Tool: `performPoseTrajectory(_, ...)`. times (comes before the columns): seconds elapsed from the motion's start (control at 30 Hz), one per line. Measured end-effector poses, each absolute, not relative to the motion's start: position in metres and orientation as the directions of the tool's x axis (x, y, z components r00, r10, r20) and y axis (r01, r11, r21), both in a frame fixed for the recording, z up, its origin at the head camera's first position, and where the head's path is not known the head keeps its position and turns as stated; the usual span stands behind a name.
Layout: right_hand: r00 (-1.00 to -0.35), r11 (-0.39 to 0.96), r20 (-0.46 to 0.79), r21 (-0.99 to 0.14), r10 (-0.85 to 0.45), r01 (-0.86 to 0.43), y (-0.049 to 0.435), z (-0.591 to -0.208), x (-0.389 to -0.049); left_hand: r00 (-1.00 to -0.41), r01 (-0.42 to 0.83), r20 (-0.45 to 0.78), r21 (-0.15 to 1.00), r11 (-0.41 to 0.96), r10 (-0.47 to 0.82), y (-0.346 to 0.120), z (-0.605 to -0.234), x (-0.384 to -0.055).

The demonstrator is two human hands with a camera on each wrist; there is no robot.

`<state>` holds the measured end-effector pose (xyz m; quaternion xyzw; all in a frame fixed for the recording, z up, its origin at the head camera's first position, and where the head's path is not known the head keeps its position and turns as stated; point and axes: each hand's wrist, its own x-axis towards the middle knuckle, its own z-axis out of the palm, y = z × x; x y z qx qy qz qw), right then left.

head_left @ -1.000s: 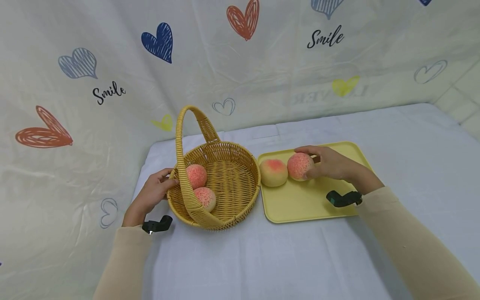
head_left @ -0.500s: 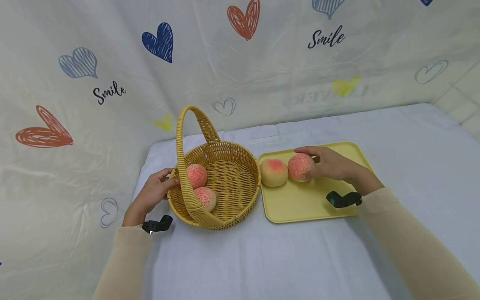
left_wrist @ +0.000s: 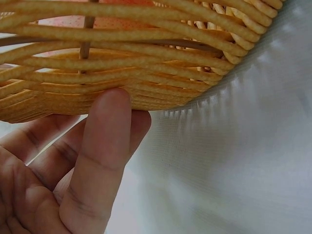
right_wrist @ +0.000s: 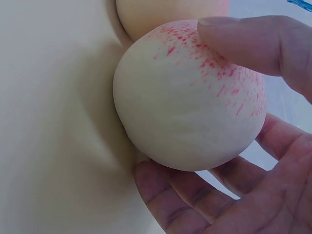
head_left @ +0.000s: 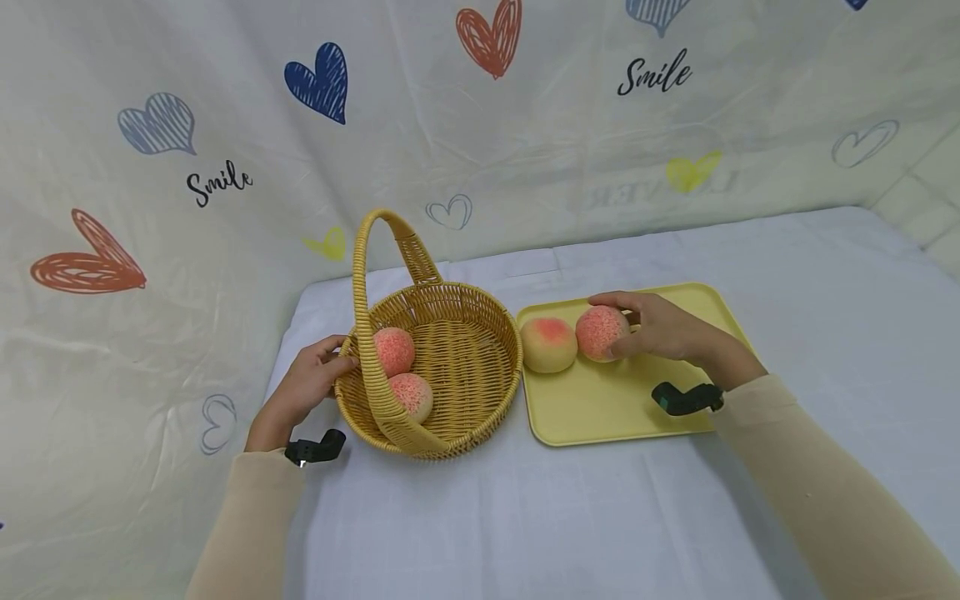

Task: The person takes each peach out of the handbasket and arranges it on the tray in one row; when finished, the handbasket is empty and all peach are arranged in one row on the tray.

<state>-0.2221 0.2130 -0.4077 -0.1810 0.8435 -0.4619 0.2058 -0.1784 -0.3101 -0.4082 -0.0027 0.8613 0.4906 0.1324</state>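
Peach point(head_left: 598, 332) sits near the far edge of the tray point(head_left: 600, 408), held by the right hand point(head_left: 663, 327), unmoved this past second, so work looks paused, while the left hand point(head_left: 309, 379) touches the basket point(head_left: 480, 312), its grip unclear.

Peaches point(head_left: 395, 352) number four: two inside the basket point(head_left: 468, 375), along its left edge, and two on the tray point(head_left: 592, 408), one by its far left corner, one near its far edge. There is one basket, toward the left edge of the surface point(head_left: 600, 525), and one tray. Hands point(head_left: 660, 329) number two, sleeves point(head_left: 817, 483) two, and black wrist devices point(head_left: 682, 398) two, one on each wrist.
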Motion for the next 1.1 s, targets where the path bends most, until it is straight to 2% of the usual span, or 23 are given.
performPoseTrajectory(0.37,-0.857,0.512,-0.157,-0.848,-0.491,-0.138,0.210,-0.397,-0.222,-0.965,-0.133,-0.231,0.840,0.526,0.124,-0.310,-0.408,-0.179)
performPoseTrajectory(0.63,-0.886,0.419,0.006,-0.880,-0.463,-0.225,0.169,-0.363,-0.225,-0.965,-0.130,-0.226,0.854,0.503,0.134,-0.310,-0.409,-0.178)
performPoseTrajectory(0.87,-0.817,0.302,0.075,-0.907,-0.572,-0.294,0.103,-0.345,-0.228,-0.966,-0.142,-0.224,0.873,0.466,0.127,-0.310,-0.410,-0.176)
performPoseTrajectory(1.1,-0.723,0.320,-0.009,-0.900,-0.690,-0.295,0.045,-0.349,-0.231,-0.966,-0.144,-0.226,0.869,0.473,0.122,-0.309,-0.411,-0.177)
